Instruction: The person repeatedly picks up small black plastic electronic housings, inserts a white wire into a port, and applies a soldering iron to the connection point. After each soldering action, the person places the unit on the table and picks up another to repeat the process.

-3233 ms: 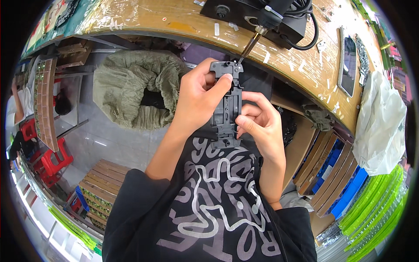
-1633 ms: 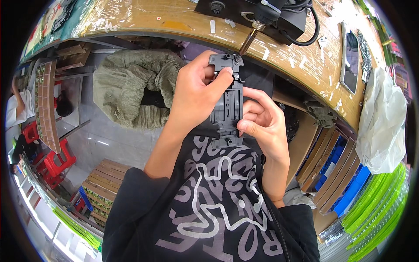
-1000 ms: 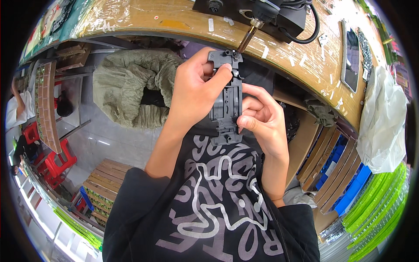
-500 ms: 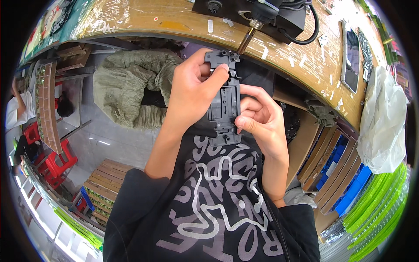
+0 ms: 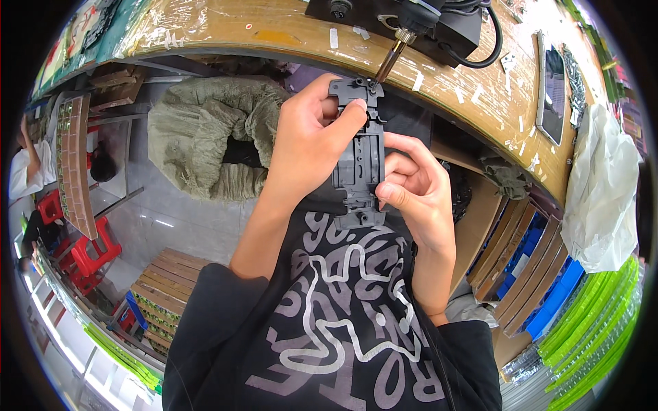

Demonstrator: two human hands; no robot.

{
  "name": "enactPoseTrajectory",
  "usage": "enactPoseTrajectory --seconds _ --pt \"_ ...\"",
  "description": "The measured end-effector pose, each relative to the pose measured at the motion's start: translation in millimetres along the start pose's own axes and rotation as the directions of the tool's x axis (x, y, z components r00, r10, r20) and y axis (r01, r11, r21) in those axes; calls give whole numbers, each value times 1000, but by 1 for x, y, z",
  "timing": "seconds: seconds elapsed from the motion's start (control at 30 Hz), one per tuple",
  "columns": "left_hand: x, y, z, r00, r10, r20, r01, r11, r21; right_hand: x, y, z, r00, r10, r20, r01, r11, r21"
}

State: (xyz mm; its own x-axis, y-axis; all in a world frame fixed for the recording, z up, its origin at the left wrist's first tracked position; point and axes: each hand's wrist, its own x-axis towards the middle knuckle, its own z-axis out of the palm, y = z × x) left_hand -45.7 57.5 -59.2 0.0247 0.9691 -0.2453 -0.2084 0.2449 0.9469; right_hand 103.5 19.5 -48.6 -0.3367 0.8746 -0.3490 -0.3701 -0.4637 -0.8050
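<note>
A long black plastic chassis-like part (image 5: 361,161) is held upright in front of my chest, just off the bench edge. My left hand (image 5: 312,133) grips its upper end, thumb pressed across the face and fingers behind. Lower down, my right hand (image 5: 418,195) pinches its right edge between thumb and fingers. The metal tip of a mounted screwdriver (image 5: 394,56) points down at the part's top end, by a small round post; whether it touches the post I cannot tell.
The wooden bench (image 5: 267,34) carries a black box (image 5: 456,38) with a cable, a dark flat tray (image 5: 550,89) and loose screws (image 5: 574,82). A white plastic bag (image 5: 600,192) hangs at the right above green strips (image 5: 596,329). Left are a cloth-covered stool (image 5: 185,137) and red stools (image 5: 96,246).
Both hands have shifted the black part slightly to the right, bringing a different spot at its top end beneath the screwdriver tip. The grip looks the same.
</note>
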Motion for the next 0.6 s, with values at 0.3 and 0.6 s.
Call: enactPoseTrajectory --seconds 0.3,0.6 --pt "-4 -5 -1 1000 -9 -5 9 1000 8 -3 4 -2 1000 21 3 -21 1000 -23" --pt "-7 -5 2 998 63 -13 -62 998 29 -5 3 -4 1000 16 -9 -16 997 -77"
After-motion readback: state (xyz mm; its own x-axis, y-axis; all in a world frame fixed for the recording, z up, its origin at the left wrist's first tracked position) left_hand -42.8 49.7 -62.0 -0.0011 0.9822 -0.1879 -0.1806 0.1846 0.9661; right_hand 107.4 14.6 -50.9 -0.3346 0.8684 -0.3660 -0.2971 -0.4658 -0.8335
